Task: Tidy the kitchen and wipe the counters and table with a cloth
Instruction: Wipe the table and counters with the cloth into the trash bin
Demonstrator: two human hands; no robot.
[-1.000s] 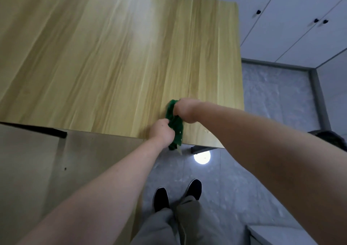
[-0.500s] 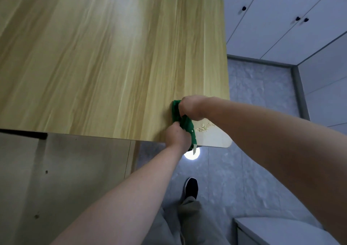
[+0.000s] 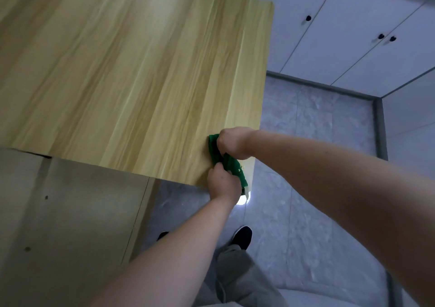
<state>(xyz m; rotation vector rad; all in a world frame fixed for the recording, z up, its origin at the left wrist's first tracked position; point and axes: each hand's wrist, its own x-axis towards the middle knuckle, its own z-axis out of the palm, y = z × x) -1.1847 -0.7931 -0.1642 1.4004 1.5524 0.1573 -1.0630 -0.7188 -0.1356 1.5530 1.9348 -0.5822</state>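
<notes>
Two hands, left hand [image 3: 223, 185], right hand [image 3: 235, 143], gripping bunched green cloth [image 3: 231, 165], smooth wood-grain table [image 3: 141, 83] corner

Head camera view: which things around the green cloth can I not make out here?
All in the head view:
- Fingertips of the right hand and left hand: hidden by the hands' own backs and the cloth.
- Yellow specks on the cloth: too small to identify.
- Left shoe: mostly behind the left forearm.
- Table: cut off by the left and top edges.
</notes>
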